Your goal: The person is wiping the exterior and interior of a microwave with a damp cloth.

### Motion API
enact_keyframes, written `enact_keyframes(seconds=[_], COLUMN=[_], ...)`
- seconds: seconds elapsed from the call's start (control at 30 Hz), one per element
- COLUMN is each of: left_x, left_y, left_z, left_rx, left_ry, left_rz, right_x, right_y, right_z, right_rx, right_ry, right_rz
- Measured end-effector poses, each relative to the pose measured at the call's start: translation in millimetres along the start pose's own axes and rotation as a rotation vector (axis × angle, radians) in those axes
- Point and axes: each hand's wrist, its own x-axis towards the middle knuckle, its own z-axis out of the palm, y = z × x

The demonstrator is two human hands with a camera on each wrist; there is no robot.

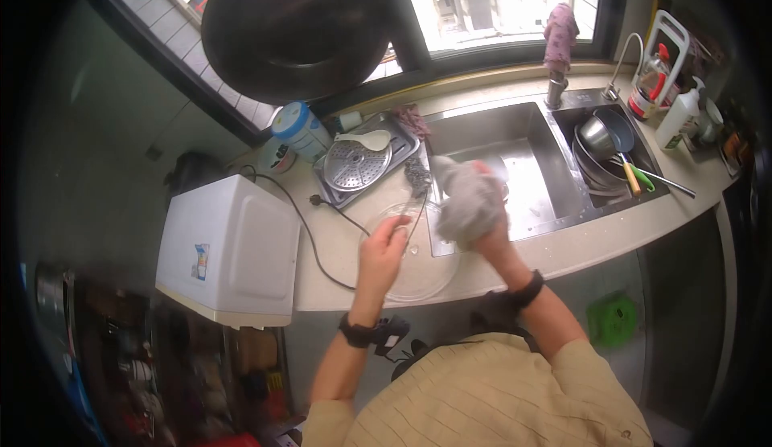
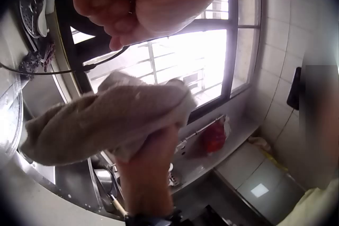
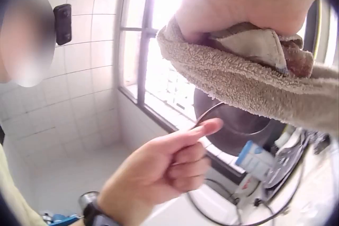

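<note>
My left hand point(image 1: 381, 260) is raised over the counter's front part, fingers curled round a thin black cord point(image 2: 58, 72); in the right wrist view its thumb lies along the cord. Below it a clear round glass piece point(image 1: 430, 276) lies on the counter. A grey towel point(image 1: 468, 199) is bunched in my right hand point(image 1: 492, 238), beside the sink's left edge and blurred in the head view. The right wrist view shows the towel point(image 3: 233, 83) folded under the palm, the fingers mostly hidden by it. The two hands are apart.
A white appliance point(image 1: 229, 254) stands left with a black cable beside it. Behind are a tray with a perforated steel disc point(image 1: 358, 164) and a blue-white canister point(image 1: 301, 129). The sink's right basin holds pans point(image 1: 599, 137); bottles point(image 1: 678, 117) stand at far right.
</note>
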Motion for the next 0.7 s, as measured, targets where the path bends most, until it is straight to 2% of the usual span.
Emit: enact_keyframes(seconds=[0.03, 0.1, 0.13, 0.17, 0.2, 0.23, 0.27, 0.3, 0.33, 0.37, 0.43, 0.5, 0.57, 0.6, 0.63, 0.67, 0.7], left_x=[2.1, -7.8, -10.1, -12.5, -17.0, -22.0, -24.1, -24.2, -20.7, -18.1, -11.6, -7.0, -4.5, -2.2, 0.8, 1.6, 1.6], left_y=[-7.7, 8.8, 19.4, 30.2, 38.0, 43.6, 48.7, 50.6, 46.2, 42.3, 34.9, 22.5, 13.9, 8.7, 3.0, -3.4, -11.8], left_z=[14.2, 24.7, 23.8, 20.1, 15.7, 12.2, 8.4, 4.9, 0.8, -3.9, -12.1, -14.1, -12.6, -10.4, -5.1, -0.2, 3.5], left_rx=[0.132, 0.274, 0.271, 0.228, 0.188, 0.194, 0.116, 0.037, -0.112, -0.112, -0.723, -0.816, -1.203, -1.2, -1.219, -1.241, -1.24], left_ry=[0.003, 0.015, 0.002, -0.064, -0.128, -0.129, -0.1, -0.065, -0.063, -0.053, -0.119, -0.2, -0.259, -0.259, -0.203, -0.141, -0.133], left_rz=[0.13, 0.39, 0.391, 0.257, 0.116, 0.108, 0.111, 0.116, -0.016, -0.025, -0.233, -0.243, -0.321, -0.325, -0.403, -0.482, -0.485], right_x=[-2.4, 0.6, 2.1, 10.0, 15.4, 25.7, 34.6, 31.8, 31.8, 30.9, 25.3, 17.6, -0.7, -7.3, -11.0, -12.2, -12.9], right_y=[2.8, -27.8, -17.9, 11.1, 14.0, 20.4, 46.1, 14.1, 13.7, 12.6, 7.1, 19.8, 34.9, 23.4, 26.1, 24.7, 21.5], right_z=[12.5, 33.7, 29.6, 14.0, 2.3, -14.2, -44.8, -39.0, -52.8, -69.3, -80.1, -90.3, -92.1, -77.7, -76.6, -74.4, -70.7], right_rx=[-0.395, -0.555, -0.49, -0.501, -0.508, -0.402, -0.118, 0.295, 0.313, 0.328, 0.576, 0.649, 0.164, 0.423, 0.065, 0.133, 0.2], right_ry=[-0.079, -0.161, -0.063, 0.063, 0.182, 0.247, 0.306, 0.339, 0.293, 0.249, 0.205, 0.056, -0.093, -0.197, -0.173, -0.193, -0.213], right_rz=[-0.304, -0.393, -0.386, -0.467, -0.222, -0.114, 0.053, 0.065, 0.093, 0.124, 0.313, 0.517, 0.266, 0.163, 0.131, 0.148, 0.165])
